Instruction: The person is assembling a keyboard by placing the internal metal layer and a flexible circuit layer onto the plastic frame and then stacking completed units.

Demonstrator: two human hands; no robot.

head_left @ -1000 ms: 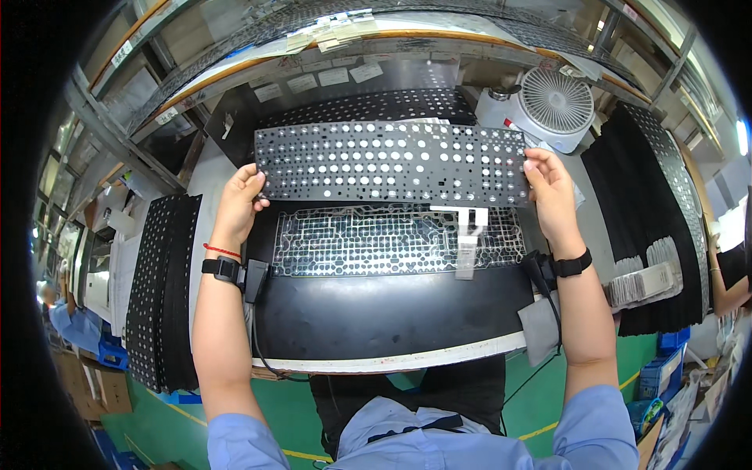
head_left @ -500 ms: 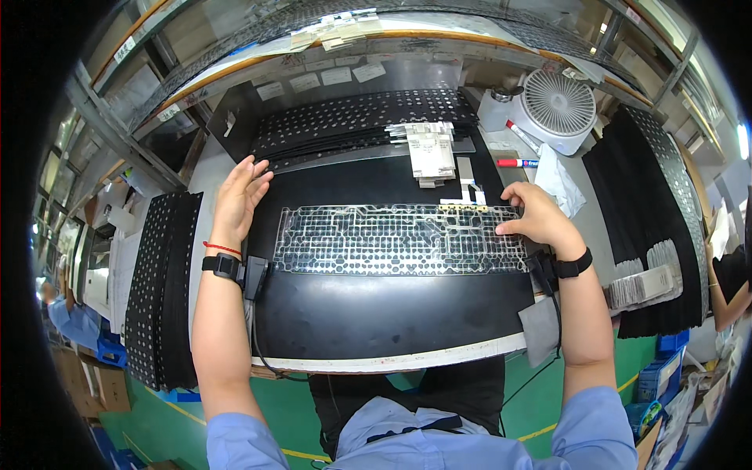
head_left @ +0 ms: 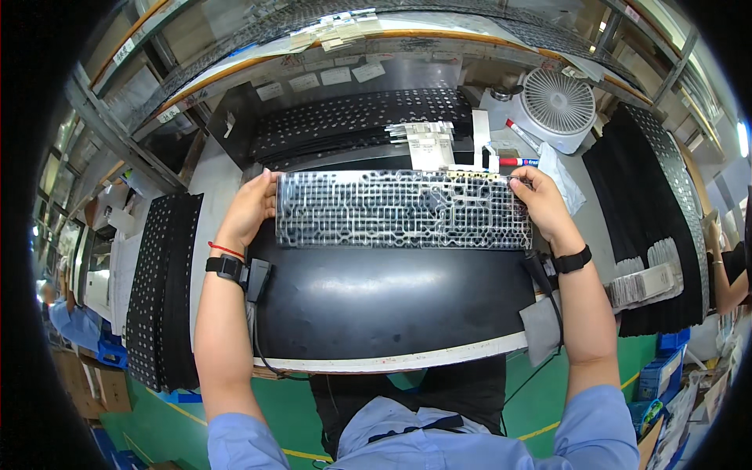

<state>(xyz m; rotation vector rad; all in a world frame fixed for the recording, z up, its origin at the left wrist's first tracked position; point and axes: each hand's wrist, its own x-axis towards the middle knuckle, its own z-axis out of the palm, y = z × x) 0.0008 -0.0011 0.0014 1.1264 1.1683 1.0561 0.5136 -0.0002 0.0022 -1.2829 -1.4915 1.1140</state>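
Observation:
A clear keyboard membrane sheet (head_left: 392, 211) with printed circuit lines is held up off the black mat (head_left: 376, 305) between my two hands. My left hand (head_left: 252, 205) is closed on the sheet's left edge. At the upper right corner, my right hand (head_left: 540, 200) pinches the sheet between thumb and fingers. A white flat connector tail (head_left: 481, 133) sticks up from the sheet's far edge. Right behind that edge lies a stack of pale labelled strips (head_left: 432, 147), its lower part hidden by the sheet.
Behind the mat, dark perforated sheets (head_left: 352, 113) lie stacked. A white fan (head_left: 558, 102), a red marker (head_left: 517, 161) and a crumpled white cloth (head_left: 560, 180) stand at the back right. Black sheet stacks (head_left: 160, 290) flank both sides; pale strips (head_left: 646, 282) lie on the right one.
The membrane sheet has risen off the mat and shifted away from me. My left hand, open beside it before, now grips its left edge; my right hand has moved farther back with it.

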